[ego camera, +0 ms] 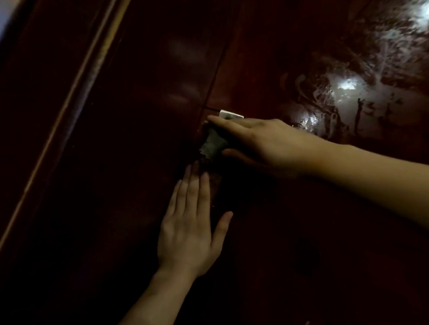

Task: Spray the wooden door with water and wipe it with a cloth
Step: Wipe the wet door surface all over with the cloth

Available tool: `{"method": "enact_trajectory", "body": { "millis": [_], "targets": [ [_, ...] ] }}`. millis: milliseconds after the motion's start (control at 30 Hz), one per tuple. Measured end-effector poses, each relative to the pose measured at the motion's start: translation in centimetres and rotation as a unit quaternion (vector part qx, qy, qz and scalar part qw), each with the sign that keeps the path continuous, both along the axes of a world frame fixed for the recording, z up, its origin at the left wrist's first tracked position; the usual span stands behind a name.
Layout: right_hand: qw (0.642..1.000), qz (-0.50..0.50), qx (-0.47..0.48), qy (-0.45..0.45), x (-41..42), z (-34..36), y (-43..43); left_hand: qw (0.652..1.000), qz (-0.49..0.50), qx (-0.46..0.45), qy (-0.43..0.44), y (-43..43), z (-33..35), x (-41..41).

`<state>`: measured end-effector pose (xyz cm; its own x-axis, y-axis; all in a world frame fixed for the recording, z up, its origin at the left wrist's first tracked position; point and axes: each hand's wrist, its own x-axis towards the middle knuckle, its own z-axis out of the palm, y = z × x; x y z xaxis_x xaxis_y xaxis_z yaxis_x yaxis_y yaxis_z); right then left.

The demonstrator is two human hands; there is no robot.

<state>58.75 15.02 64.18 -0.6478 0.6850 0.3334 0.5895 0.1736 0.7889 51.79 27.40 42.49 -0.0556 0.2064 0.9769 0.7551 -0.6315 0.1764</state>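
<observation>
A dark red-brown wooden door (303, 238) fills the view, tilted by the camera angle. My right hand (255, 142) reaches in from the right and presses a crumpled grey cloth (213, 144) against the door near its edge. My left hand (192, 224) lies flat on the door just below the cloth, fingers spread and holding nothing. Wet streaks (344, 94) shine on the door's upper right part. No spray bottle is in view.
A small pale metal plate (231, 114) sits on the door's edge just above my right fingers. The dark door frame (72, 108) with a lighter moulding strip runs diagonally at the left. A pale wall (4, 14) shows at the top left corner.
</observation>
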Motion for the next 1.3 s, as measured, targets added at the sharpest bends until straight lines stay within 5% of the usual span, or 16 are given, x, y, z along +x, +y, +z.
{"method": "enact_trajectory", "body": {
  "millis": [500,800,1000,1300],
  "targets": [
    [0.982,0.002,-0.001,0.187,2.5,-2.2,-3.1,1.0,-0.028,-0.001,0.006,0.1,-0.1,-0.1],
    [0.985,-0.08,0.07,0.134,-0.7,-1.5,-0.6,0.999,-0.038,-0.001,0.009,0.4,0.0,0.0],
    [0.986,-0.004,0.08,0.147,3.2,-3.0,-3.5,1.0,-0.023,-0.003,0.009,0.2,-0.2,-0.1],
    [0.972,-0.128,0.195,-0.018,12.1,-10.1,-4.8,0.998,-0.066,0.007,-0.003,0.2,-0.1,-0.1]
  ]
}}
